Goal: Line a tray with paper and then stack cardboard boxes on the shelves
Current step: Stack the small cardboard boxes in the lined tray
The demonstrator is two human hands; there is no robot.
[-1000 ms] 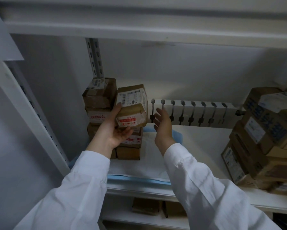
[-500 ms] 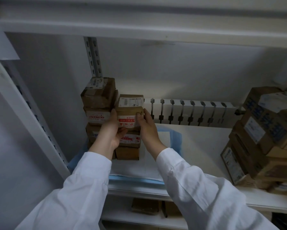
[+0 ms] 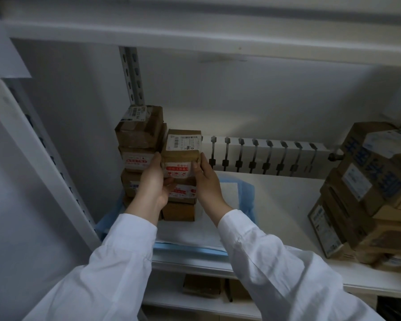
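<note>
A small brown cardboard box (image 3: 182, 148) with a barcode label on top and a red-printed sticker on its front sits on top of a short stack of similar boxes (image 3: 179, 210). My left hand (image 3: 154, 184) grips its left side and my right hand (image 3: 206, 181) grips its right side. A taller stack of boxes (image 3: 138, 135) stands directly to the left, against the shelf's corner post. Both stacks rest on a blue-edged tray lined with white paper (image 3: 190, 235) on the shelf.
Larger cardboard boxes (image 3: 366, 193) are piled at the shelf's right end. A white slotted rail (image 3: 264, 156) runs along the back. A slanted white upright (image 3: 39, 163) bounds the left side. More boxes (image 3: 202, 286) lie on the shelf below.
The box was tilted in my left hand alone, with my right hand open beside it. It came down level onto the stack and my right hand closed on its right side.
</note>
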